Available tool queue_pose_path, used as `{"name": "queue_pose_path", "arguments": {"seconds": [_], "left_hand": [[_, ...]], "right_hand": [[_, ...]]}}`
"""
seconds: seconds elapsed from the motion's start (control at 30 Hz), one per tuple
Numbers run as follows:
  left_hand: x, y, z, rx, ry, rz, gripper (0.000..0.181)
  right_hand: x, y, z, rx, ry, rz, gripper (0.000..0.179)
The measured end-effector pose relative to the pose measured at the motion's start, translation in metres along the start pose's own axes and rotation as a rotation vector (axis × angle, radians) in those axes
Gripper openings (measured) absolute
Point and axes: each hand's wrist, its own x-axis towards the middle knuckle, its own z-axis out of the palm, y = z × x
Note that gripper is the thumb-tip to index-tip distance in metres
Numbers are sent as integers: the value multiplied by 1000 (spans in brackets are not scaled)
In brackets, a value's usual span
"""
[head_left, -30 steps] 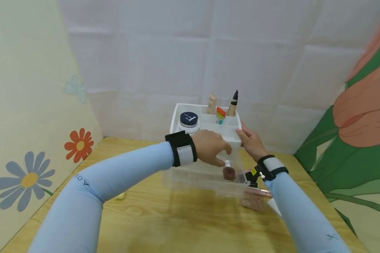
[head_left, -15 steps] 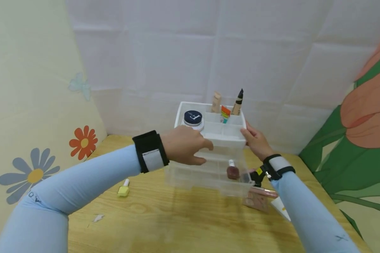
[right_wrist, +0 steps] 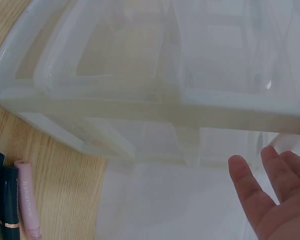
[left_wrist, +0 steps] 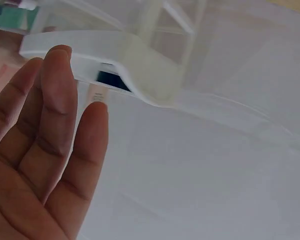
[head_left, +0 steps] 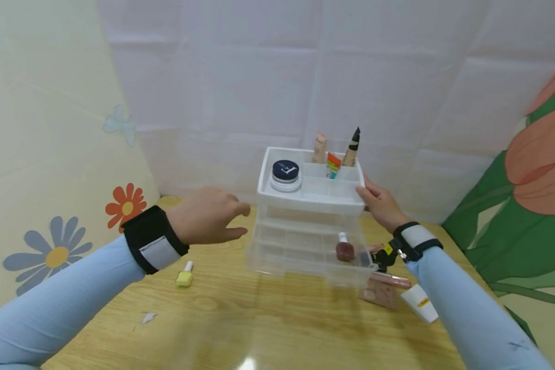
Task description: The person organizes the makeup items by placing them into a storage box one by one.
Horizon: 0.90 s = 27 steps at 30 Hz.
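Currently — left grip spread, right grip pinching one organizer — three tubes atop, two nail-polish bottles.

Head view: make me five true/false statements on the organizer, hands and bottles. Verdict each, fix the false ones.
1. The right hand holds the organizer. True.
2. The left hand grips the yellow bottle. False: that hand holds nothing; the bottle is on the table.
3. The navy-topped round container sits in the organizer's top tray. True.
4. The dark red bottle is in the top tray. False: it is lower down, in a clear drawer.
5. The left hand is apart from the organizer. True.
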Motion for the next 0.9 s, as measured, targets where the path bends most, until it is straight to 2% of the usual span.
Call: {"name": "queue_pose_path", "arguments": {"seconds": [0.27,0.37,0.47,0.63,0.73,0.9], "left_hand": [[-41,-39,29,21,-13,-142,21],[-53,-50,42,27,-41,-194,22],[-62,-58,56,-1,-120,-254,25],[-74,-67,82,-154,-299,-338,31],[-84,-71,98,-231,-357,-363,33],[-100,-72,116,-302,-434,-396,35]], "right_hand": [[1,-2,-3,-39,-29,12,64],[3,-2,-3,-40,-29,23,65],[3,-2,-3,-48,-27,29,66],[2,-3,-4,-70,-20,33,68],[1,-3,-4,-73,-23,23,68],[2,-3,-3,-61,-27,13,67]]}}
